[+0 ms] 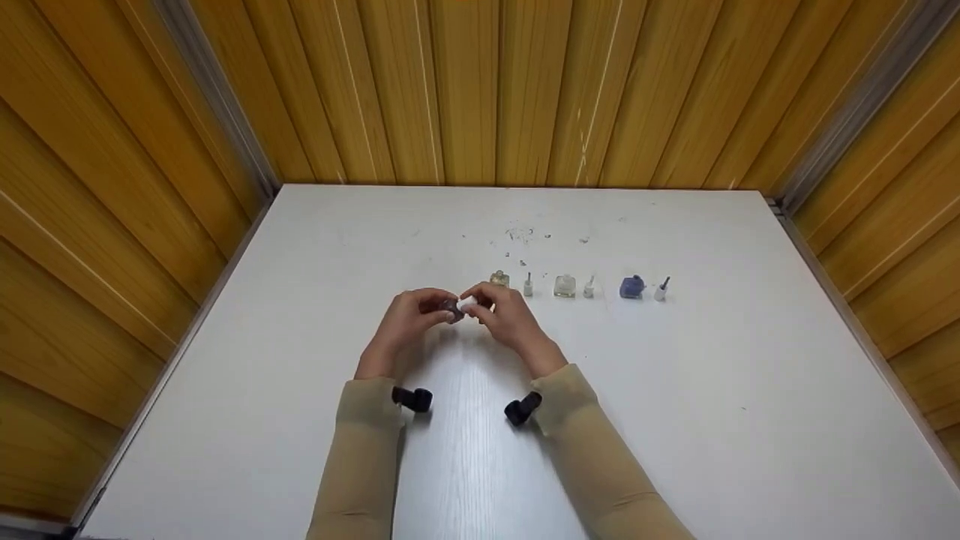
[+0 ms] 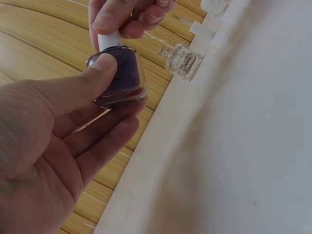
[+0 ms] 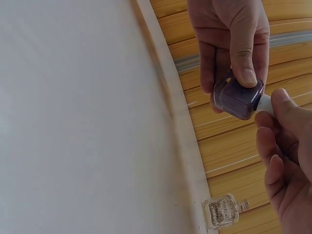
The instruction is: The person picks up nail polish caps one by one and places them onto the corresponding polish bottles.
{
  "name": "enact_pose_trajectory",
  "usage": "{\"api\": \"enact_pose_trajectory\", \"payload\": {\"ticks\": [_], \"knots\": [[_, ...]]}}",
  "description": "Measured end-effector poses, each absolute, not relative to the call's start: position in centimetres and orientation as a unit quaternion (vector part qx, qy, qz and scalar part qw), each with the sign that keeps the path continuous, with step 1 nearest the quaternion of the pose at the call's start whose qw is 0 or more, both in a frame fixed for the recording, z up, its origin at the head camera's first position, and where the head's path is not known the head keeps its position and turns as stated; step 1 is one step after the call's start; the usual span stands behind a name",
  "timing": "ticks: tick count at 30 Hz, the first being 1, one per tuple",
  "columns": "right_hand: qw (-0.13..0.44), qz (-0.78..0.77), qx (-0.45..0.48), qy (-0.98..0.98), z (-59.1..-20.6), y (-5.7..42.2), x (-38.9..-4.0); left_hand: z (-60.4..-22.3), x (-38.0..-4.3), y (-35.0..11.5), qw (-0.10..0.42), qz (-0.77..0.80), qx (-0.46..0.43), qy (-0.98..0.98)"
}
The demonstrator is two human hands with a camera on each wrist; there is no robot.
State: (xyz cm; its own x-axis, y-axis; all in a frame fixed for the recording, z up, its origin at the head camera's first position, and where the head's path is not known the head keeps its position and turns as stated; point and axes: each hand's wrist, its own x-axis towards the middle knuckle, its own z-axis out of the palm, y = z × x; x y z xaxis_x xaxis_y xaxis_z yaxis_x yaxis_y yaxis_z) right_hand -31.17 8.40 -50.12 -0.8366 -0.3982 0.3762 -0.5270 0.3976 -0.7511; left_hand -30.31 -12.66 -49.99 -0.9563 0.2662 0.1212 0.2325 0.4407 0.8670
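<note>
My left hand [image 1: 409, 322] holds a dark purple nail polish bottle [image 2: 124, 73] between thumb and fingers, raised over the white table. The thumb lies across the bottle's flat side. My right hand [image 1: 511, 319] pinches the white cap [image 3: 264, 104] at the bottle's neck, thumb against fingers. In both wrist views the cap sits on the neck, touching the bottle. Just beyond the right hand stands an uncapped glitter nail polish bottle [image 2: 183, 61], partly hidden by that hand in the head view.
To the right stand a clear polish bottle [image 1: 565, 286] and a blue one [image 1: 631, 286], both uncapped. White caps with upright brushes [image 1: 528, 285] stand beside the bottles. Small flakes [image 1: 519, 234] lie scattered behind them on the white table [image 1: 300, 262]. Wood-patterned walls [image 1: 465, 90] enclose it.
</note>
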Motion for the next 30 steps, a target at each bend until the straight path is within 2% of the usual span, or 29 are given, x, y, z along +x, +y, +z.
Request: {"api": "enact_pose_trajectory", "payload": {"ticks": [9,21,24,30], "knots": [[0.085,0.470,0.224,-0.849,-50.3,8.0,-31.1,-50.1,-30.2,-12.3,0.013,0.519,0.159,0.840],[0.137,0.482,0.152,-0.852,-50.4,7.2,-30.7,-50.0,-30.2,-11.8,-0.028,0.492,0.158,0.856],[0.118,0.495,0.151,-0.847,-50.3,7.3,-30.7,-50.0,-30.1,-11.9,-0.021,0.497,0.156,0.854],[0.025,0.538,0.206,-0.817,-49.9,8.4,-31.1,-50.0,-30.2,-12.4,0.014,0.543,0.147,0.827]]}}
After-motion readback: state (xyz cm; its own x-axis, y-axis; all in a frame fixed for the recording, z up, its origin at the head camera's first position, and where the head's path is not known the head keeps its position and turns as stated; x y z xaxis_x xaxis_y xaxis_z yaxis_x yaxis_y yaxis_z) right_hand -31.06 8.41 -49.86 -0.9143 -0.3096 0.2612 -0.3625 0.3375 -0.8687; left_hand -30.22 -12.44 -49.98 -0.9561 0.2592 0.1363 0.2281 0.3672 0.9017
